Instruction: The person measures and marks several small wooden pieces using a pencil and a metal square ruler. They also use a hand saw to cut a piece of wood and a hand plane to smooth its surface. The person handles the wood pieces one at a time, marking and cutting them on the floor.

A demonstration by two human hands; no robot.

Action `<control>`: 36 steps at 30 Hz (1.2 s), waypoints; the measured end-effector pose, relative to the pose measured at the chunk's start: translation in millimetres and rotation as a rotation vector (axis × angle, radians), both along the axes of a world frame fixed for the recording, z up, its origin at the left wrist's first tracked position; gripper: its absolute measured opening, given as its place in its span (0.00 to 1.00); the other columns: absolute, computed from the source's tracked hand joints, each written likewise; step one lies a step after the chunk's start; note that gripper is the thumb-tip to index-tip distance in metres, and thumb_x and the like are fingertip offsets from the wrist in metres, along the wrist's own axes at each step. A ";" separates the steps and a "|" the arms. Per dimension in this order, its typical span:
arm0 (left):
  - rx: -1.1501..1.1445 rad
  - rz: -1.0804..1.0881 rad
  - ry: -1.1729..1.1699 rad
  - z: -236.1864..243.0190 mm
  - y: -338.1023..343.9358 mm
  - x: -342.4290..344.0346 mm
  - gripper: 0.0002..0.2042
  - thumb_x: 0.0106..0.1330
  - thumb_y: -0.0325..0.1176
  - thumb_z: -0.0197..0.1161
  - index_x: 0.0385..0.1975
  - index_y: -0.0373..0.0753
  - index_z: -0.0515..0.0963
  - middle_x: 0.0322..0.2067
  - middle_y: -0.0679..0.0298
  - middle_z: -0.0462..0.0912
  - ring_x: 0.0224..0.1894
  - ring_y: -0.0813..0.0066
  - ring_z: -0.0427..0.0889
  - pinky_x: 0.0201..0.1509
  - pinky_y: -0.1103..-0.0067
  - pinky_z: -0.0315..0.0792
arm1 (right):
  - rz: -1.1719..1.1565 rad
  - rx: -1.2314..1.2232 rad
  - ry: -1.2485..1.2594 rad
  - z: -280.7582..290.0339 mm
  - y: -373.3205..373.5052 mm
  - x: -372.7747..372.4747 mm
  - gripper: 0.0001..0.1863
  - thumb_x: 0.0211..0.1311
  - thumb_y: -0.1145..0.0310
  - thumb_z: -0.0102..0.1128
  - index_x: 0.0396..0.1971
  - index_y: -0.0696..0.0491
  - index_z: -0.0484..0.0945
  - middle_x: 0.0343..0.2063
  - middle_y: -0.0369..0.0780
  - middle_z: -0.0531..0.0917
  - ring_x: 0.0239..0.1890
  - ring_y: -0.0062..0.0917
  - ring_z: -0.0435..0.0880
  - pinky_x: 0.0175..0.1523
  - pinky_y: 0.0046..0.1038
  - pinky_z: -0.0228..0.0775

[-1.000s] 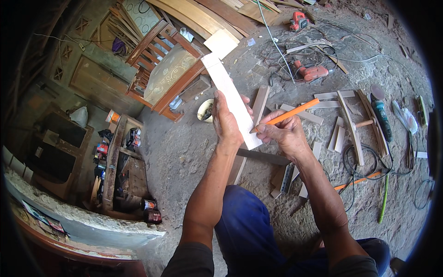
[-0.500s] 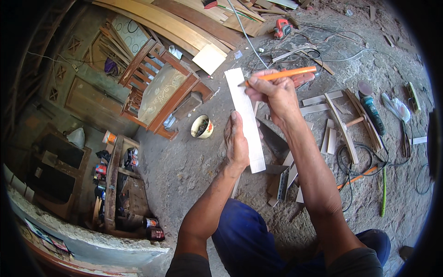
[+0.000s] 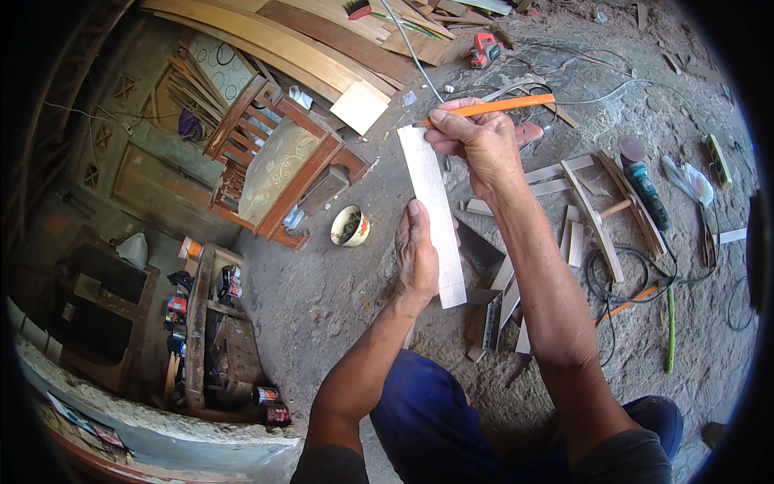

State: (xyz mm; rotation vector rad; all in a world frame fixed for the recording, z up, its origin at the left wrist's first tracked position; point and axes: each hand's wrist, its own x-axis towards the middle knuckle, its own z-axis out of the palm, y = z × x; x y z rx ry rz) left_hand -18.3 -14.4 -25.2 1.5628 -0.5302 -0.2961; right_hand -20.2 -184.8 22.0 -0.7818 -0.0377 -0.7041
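Observation:
My left hand [image 3: 417, 252] grips a narrow, pale wooden board [image 3: 429, 179] by its edges near the middle. The thumb lies along the left edge, and the other fingers are mostly hidden behind the wood. A thin line crosses the board near its lower end. At the top end, my right hand [image 3: 482, 149] pinches an orange carpenter's pencil [image 3: 520, 104] between thumb and fingers. The pencil lies nearly level, its tip close to the board's upper right corner; whether it touches, I cannot tell.
A carpenter's square [image 3: 486, 310] and wood strips lie below my hands. An assembled wooden piece [image 3: 601, 218] and a teal angle grinder [image 3: 647, 189] are to the right. A small tub [image 3: 351, 226] stands left, near a wooden chair [image 3: 278, 173]. A red power tool [image 3: 486, 50] lies farther back.
The pencil tip has moved from the board's face up toward its top right corner, and the right hand has turned slightly. My left hand keeps its grip; the board has shifted slightly down.

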 end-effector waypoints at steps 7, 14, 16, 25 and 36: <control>0.016 -0.008 -0.119 -4.7 5.3 11.7 0.34 0.77 0.65 0.41 0.61 0.37 0.69 0.28 0.65 0.76 0.21 0.80 0.75 0.21 0.81 0.74 | 0.022 -0.031 0.009 -3.6 -2.3 3.0 0.09 0.61 0.72 0.71 0.39 0.58 0.84 0.32 0.42 0.89 0.30 0.22 0.89 0.34 0.19 0.81; -0.117 0.090 -0.015 4.2 7.6 22.5 0.33 0.79 0.62 0.40 0.62 0.36 0.68 0.35 0.62 0.77 0.30 0.77 0.78 0.28 0.79 0.74 | 0.184 -0.043 0.037 -38.5 34.5 -10.7 0.08 0.59 0.76 0.71 0.37 0.59 0.83 0.30 0.43 0.88 0.27 0.24 0.88 0.33 0.24 0.82; -0.218 0.079 0.021 8.1 10.5 26.2 0.30 0.81 0.58 0.39 0.61 0.34 0.68 0.44 0.60 0.76 0.37 0.75 0.75 0.39 0.78 0.73 | 0.252 -0.046 0.053 -51.2 48.5 -18.0 0.07 0.59 0.76 0.71 0.36 0.59 0.83 0.29 0.42 0.88 0.27 0.23 0.87 0.33 0.23 0.82; -0.183 0.259 0.000 24.3 41.0 45.8 0.30 0.80 0.60 0.35 0.61 0.42 0.71 0.30 0.66 0.73 0.24 0.79 0.74 0.23 0.79 0.75 | 0.434 -0.149 0.178 -91.8 86.6 -48.7 0.07 0.60 0.75 0.71 0.36 0.59 0.84 0.28 0.41 0.88 0.28 0.22 0.87 0.34 0.23 0.82; -0.204 0.515 -0.019 -20.9 117.9 77.6 0.25 0.80 0.57 0.43 0.66 0.49 0.70 0.42 0.59 0.73 0.33 0.67 0.76 0.31 0.73 0.77 | 0.700 -0.275 0.411 -199.4 133.4 -68.4 0.05 0.59 0.80 0.67 0.35 0.57 0.83 0.30 0.40 0.88 0.30 0.24 0.88 0.35 0.27 0.84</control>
